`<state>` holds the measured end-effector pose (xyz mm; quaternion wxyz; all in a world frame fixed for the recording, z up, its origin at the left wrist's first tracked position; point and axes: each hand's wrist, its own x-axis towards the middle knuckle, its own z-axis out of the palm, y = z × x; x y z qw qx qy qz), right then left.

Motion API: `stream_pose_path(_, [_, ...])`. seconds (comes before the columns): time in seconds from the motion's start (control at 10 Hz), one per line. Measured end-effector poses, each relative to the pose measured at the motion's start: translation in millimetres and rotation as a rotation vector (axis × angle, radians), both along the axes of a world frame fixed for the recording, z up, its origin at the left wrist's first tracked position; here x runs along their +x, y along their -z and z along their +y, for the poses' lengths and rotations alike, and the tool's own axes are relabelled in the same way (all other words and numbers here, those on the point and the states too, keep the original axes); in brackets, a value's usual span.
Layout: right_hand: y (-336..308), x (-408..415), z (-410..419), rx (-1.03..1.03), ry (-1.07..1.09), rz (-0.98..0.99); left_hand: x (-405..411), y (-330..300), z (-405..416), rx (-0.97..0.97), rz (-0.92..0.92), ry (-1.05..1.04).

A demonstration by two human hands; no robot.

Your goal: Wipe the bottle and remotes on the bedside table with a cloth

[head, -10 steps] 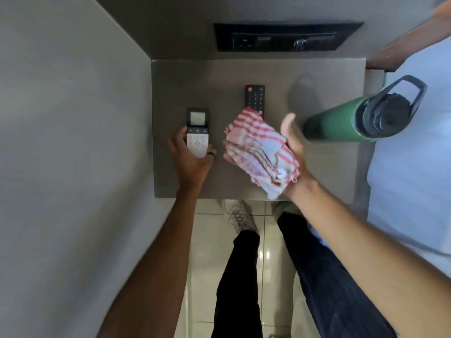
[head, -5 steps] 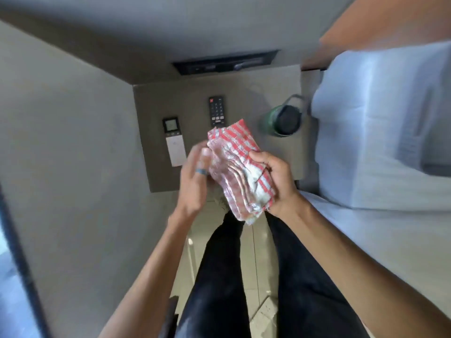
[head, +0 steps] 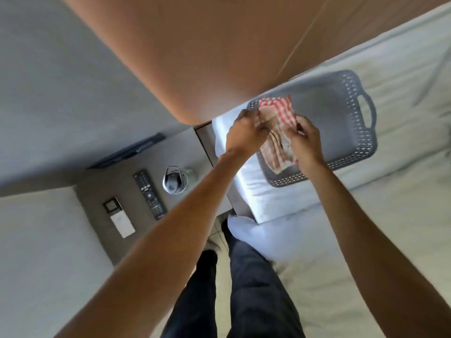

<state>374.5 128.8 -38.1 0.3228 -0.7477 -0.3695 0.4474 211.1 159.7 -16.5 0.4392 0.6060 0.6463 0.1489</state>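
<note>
Holding the red and white checked cloth (head: 278, 132) from both sides, the two hands are out in front of the person, above the grey perforated plastic basket (head: 351, 132) that lies on the bed. The left hand (head: 245, 134) has its fingers closed on the left edge of the cloth, near the upper corner. The right hand (head: 306, 137) pinches the right edge, with the fingers curled around the fabric. The cloth hangs folded and crumpled between them; its upper part shows clear red checks and its lower part looks more pale and is in shadow. I cannot tell if the cloth touches the floor of the basket.

The basket has a handle at its right end and it rests on the white bed sheet (head: 390, 228), just below the brown wooden headboard (head: 207, 50).

To the left of the bed is the grey bedside table (head: 195, 152). On it stands the green bottle with a dark lid (head: 174, 182), seen from above. Just beside it, to the left, lies the long black remote with buttons (head: 149, 193). Further left lies the white remote with a small dark screen (head: 118, 217). Both hands are well apart from these three things. Behind them, on the wall, there is a dark switch panel (head: 127, 154). At the bottom, the legs in dark trousers (head: 244, 289) stand between the table and the bed.
</note>
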Motion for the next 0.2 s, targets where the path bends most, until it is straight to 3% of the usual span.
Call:
stream_pose_path(0.1, [39.9,12.5,29.6,-0.15,-0.1,-0.105,12.2,9.1,14.4,-0.01,0.157,0.098])
stream_pose_path(0.2, [31.6,7.7,40.5,-0.306,-0.29,-0.339,-3.3,-10.3,0.9,0.06,0.21,0.158])
